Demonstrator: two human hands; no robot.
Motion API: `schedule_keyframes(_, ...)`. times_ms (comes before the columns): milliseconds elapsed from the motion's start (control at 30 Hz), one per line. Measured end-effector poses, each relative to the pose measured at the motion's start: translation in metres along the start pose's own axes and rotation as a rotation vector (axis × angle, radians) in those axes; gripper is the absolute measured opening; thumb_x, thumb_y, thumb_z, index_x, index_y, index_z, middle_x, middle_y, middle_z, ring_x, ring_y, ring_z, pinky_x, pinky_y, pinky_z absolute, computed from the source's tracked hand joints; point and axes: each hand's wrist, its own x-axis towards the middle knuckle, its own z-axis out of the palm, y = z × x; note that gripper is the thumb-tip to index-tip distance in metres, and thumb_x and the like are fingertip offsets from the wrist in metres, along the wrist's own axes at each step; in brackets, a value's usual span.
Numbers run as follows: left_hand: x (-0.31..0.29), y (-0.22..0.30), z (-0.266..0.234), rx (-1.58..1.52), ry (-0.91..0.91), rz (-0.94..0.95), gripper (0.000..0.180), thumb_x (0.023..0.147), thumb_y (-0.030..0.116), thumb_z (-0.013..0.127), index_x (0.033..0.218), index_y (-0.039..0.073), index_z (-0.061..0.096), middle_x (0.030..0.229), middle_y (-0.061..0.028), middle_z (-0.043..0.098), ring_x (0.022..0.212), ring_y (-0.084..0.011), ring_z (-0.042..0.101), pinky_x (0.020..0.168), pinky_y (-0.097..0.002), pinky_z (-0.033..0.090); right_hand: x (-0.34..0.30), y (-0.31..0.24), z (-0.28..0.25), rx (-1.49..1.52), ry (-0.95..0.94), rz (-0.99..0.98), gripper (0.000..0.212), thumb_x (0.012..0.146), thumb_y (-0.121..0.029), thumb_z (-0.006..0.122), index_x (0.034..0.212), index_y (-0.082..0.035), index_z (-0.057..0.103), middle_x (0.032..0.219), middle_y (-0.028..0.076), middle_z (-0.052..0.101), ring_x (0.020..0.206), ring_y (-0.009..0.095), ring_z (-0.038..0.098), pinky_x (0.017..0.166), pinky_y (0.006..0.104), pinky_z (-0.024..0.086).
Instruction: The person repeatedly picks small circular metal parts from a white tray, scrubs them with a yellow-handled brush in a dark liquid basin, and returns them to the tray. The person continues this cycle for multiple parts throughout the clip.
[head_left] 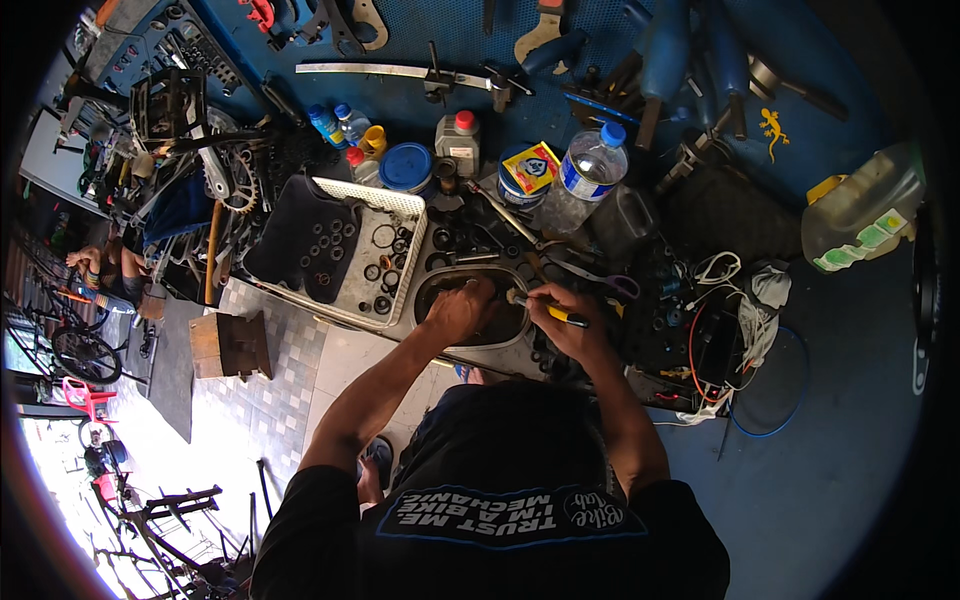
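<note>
In the oval metal pan, which has a dark inside, my left hand reaches down with its fingers curled together. Whatever those fingers hold is hidden by the hand and the dark pan. My right hand, at the pan's right side, is closed round a brush with a yellow and black handle. The brush's pale bristle end points left over the pan's rim, close to my left fingers. To the left of the pan stands a white plastic basket with a dark cloth and several small rings and bearings.
Behind the pan lie scissors and loose metal tools. A plastic bottle, a grey bottle and a blue-lidded tub line the bench's back. Cables clutter the right end. A wooden box stands at the left.
</note>
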Motion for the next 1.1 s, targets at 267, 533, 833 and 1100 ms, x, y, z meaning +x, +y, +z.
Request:
schedule_keyframes(267, -0.002, -0.005, 0.005, -0.055, 0.044, 0.034, 0.029, 0.104, 0.026, 0.070, 0.119, 0.005, 0.056, 0.105, -0.0276, 0.073, 0.087, -0.0493, 0.075, 0.072, -0.0572, 0.061, 0.002, -0.003, 0.001, 0.002, -0.014, -0.024, 0.023, 0.103, -0.026, 0.075, 0.114, -0.006, 0.076, 0.087, 0.009, 0.081, 0.082, 0.020, 0.081, 0.070, 0.0315, 0.059)
schedule_keyframes(533, 0.000, 0.002, -0.005, 0.037, 0.007, 0.025, 0.027, 0.103, 0.025, 0.071, 0.115, 0.005, 0.058, 0.101, -0.0252, 0.074, 0.085, -0.0471, 0.076, 0.069, -0.0549, 0.062, 0.003, -0.004, 0.000, -0.045, -0.031, -0.023, 0.022, 0.102, -0.026, 0.075, 0.113, -0.006, 0.076, 0.089, 0.009, 0.081, 0.081, 0.020, 0.081, 0.069, 0.0317, 0.059)
schedule_keyframes(833, -0.001, -0.002, 0.000, -0.006, 0.114, 0.066, 0.027, 0.101, 0.025, 0.073, 0.114, 0.004, 0.062, 0.101, -0.0239, 0.076, 0.087, -0.0451, 0.076, 0.070, -0.0537, 0.061, 0.002, -0.002, 0.000, -0.030, -0.019, -0.048, 0.022, 0.102, -0.025, 0.075, 0.113, -0.006, 0.076, 0.086, 0.009, 0.080, 0.080, 0.019, 0.080, 0.069, 0.0317, 0.059)
schedule_keyframes(1100, -0.004, 0.002, -0.003, 0.000, 0.049, -0.018, 0.027, 0.100, 0.025, 0.076, 0.110, 0.004, 0.064, 0.100, -0.0230, 0.076, 0.089, -0.0444, 0.076, 0.071, -0.0527, 0.061, 0.001, -0.001, -0.001, -0.037, -0.038, -0.022, 0.022, 0.102, -0.025, 0.075, 0.114, -0.006, 0.076, 0.088, 0.009, 0.081, 0.082, 0.021, 0.081, 0.070, 0.0313, 0.059)
